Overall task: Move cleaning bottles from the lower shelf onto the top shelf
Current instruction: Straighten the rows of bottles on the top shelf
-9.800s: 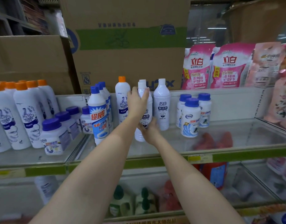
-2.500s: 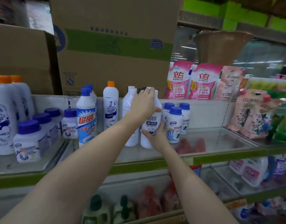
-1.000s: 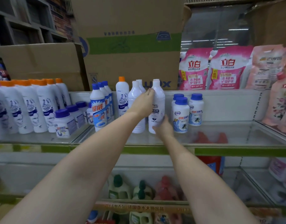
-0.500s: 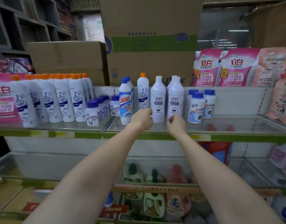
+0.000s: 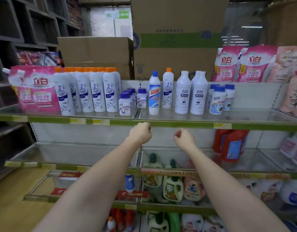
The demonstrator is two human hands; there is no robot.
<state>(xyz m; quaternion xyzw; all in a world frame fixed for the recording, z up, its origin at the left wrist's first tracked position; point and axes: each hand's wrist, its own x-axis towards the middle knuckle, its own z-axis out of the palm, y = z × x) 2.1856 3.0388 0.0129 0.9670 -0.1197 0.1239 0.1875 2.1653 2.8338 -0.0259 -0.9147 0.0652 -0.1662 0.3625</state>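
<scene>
Three plain white cleaning bottles (image 5: 198, 94) with white caps stand upright together on the top shelf (image 5: 178, 124), right of a blue-capped bottle (image 5: 154, 94) and an orange-capped one (image 5: 167, 89). My left hand (image 5: 141, 133) hangs just below the shelf's green front edge, fingers curled with nothing in them. My right hand (image 5: 184, 138) is beside it, a little lower, loosely curled and empty too. Both hands are well clear of the bottles. The lower shelf (image 5: 74, 164) beneath my arms holds a red jug (image 5: 229, 144) at the right.
A row of orange-capped white bottles (image 5: 94, 91) and small blue-capped jars (image 5: 127, 102) fill the top shelf's left. More blue-capped jars (image 5: 219, 99) stand right of the white bottles. Pink refill pouches (image 5: 240, 64) and cardboard boxes (image 5: 176, 39) sit behind. Green-capped jugs (image 5: 171, 186) stand lower down.
Both hands have let go of the white bottle, left it standing on the top shelf, and dropped below the shelf edge. The camera has pulled back and tilted down.
</scene>
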